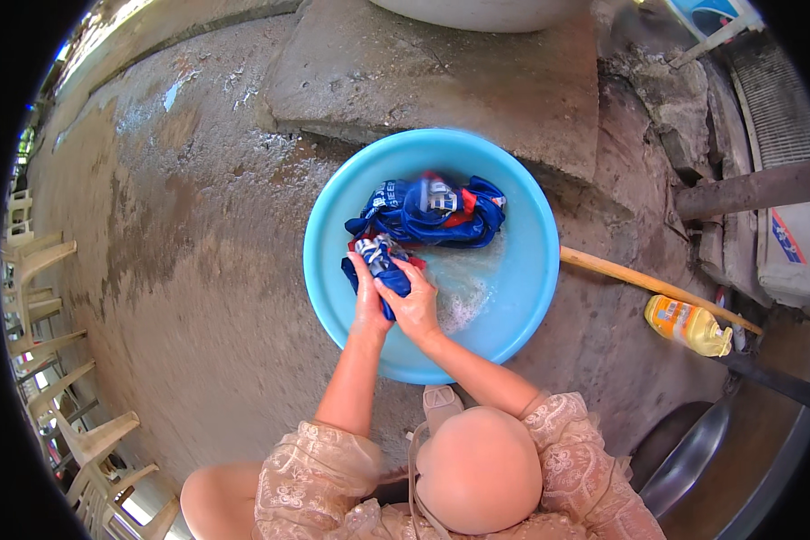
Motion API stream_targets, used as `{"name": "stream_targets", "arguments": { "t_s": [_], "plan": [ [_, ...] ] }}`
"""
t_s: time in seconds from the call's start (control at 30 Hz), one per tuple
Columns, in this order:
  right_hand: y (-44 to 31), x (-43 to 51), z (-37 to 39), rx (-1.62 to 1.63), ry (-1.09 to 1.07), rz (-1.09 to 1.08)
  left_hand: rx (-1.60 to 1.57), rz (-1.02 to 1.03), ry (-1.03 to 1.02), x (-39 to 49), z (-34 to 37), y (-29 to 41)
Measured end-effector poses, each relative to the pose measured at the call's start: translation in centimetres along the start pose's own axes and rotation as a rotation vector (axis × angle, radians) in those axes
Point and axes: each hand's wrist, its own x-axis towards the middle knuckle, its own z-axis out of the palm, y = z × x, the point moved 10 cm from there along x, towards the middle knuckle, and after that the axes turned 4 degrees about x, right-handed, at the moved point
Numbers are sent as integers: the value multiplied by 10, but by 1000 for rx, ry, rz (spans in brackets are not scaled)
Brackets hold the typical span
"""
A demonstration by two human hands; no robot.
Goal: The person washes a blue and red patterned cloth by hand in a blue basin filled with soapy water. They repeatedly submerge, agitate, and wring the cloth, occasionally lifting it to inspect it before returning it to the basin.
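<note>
A round light-blue plastic basin (523, 324) stands on the floor before me, with shallow sudsy water (469, 304) in it. My left hand (370, 300) and my right hand (415, 297) both grip a bunched part of wet blue fabric (393, 278) with white print and red parts, low on the basin's left side. Beyond them a larger heap of blue cloth (412, 216), also printed in white with red patches, lies in the basin. Whether the two bundles are one piece, I cannot tell.
Right of the basin lie a wooden pole (638, 280) and a bottle of yellow liquid (688, 325). A raised concrete slab (439, 81) borders the far side, with a large pale vessel (479, 13) on it. Stacked plastic chairs (101, 435) line the left; a metal pan (688, 459) sits lower right.
</note>
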Motion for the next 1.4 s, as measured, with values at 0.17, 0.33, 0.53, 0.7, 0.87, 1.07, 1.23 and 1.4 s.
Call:
{"name": "stream_targets", "arguments": {
  "t_s": [0.17, 0.33, 0.53, 0.7, 0.87, 1.07, 1.23, 1.4],
  "plan": [
    [-74, -26, 28, -332, -172, -327, 196, 200, -75, -26, 32, 37],
    [-30, 80, -60, -619, 310, -266, 51, 8, 71, -7, 57, -15],
    [-59, 2, 6, -264, -79, -453, -340, 124, -517, -8, 45, 11],
    [-43, 52, -46, -596, 277, -397, -5, 87, 189, -20, 37, -22],
    [21, 51, -84, -1131, -2, -146, 645, 370, 504, -43, -3, 51],
    [33, -8, -28, -1278, -582, -369, 505, 167, 565, -56, 0, 14],
    [22, 19, -24, -457, -517, -75, 51, -19, 139, -14, -6, -11],
    [-83, -54, 18, -385, -697, -485, 198, 80, 155, -24, 18, 22]
  ]
}}
